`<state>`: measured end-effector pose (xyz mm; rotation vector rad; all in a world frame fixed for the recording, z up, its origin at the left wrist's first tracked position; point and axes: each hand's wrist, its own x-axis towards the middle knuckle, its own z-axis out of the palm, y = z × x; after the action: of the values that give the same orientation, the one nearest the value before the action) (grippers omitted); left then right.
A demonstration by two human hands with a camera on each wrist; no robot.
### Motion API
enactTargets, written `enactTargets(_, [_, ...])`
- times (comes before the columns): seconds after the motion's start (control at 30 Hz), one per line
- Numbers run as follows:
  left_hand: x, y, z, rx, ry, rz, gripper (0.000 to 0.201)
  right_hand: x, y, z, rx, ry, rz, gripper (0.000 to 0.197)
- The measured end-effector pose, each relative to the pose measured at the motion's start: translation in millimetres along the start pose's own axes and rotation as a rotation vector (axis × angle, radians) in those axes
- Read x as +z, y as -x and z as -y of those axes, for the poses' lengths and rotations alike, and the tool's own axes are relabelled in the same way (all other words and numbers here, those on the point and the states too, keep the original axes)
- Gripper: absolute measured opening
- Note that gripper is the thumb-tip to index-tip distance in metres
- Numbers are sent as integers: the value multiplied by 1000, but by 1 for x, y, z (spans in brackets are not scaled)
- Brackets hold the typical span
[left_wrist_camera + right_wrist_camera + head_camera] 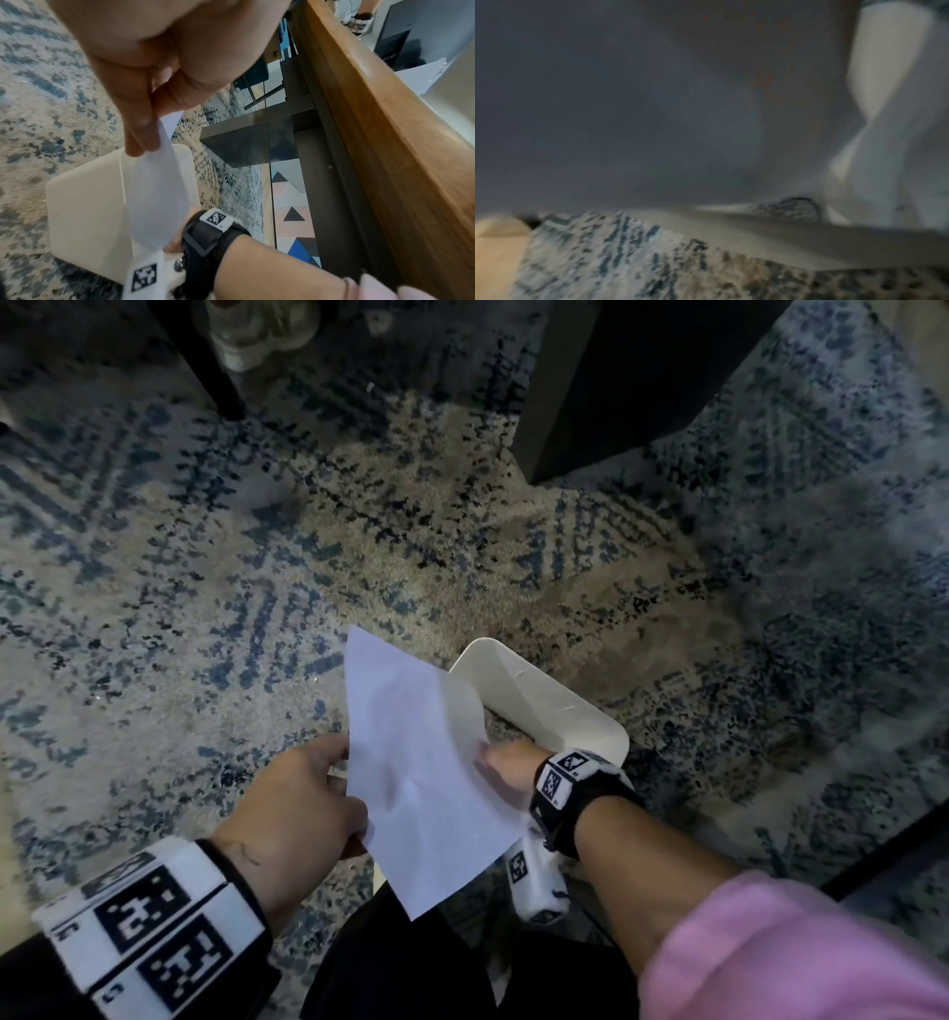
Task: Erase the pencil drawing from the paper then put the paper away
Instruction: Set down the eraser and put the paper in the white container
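Note:
A white sheet of paper (421,762) hangs bowed in the air above a white bin (565,706) that stands on the rug. No pencil marks show on the side facing me. My left hand (308,793) pinches the sheet's left edge between thumb and fingers (144,125). My right hand (506,767) holds the right edge, its fingers mostly hidden behind the sheet. In the left wrist view the paper (156,192) curves down over the bin (85,213). The right wrist view is blurred and filled with the paper's grey underside (603,101).
A blue and beige patterned rug (257,557) covers the floor. A thick dark table leg (590,387) stands behind the bin, with a thin black leg (215,367) and glass bottles (257,331) at far left. The wooden table edge (385,142) runs along my right.

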<state>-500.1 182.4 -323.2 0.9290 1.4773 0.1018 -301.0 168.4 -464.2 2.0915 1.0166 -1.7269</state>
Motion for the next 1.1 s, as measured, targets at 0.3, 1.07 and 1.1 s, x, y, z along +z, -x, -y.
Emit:
enactTargets(0.3, [6, -12, -5, 4, -94, -46, 41, 33, 83, 41, -648, -362, -12, 60])
enactTargets(1.07, [-5, -8, -7, -6, 41, 29, 37, 12, 5, -9, -249, -82, -55, 57])
enactTargets(1.1, [-6, -8, -8, -5, 44, 28, 36, 13, 4, -12, -130, -14, 40, 61])
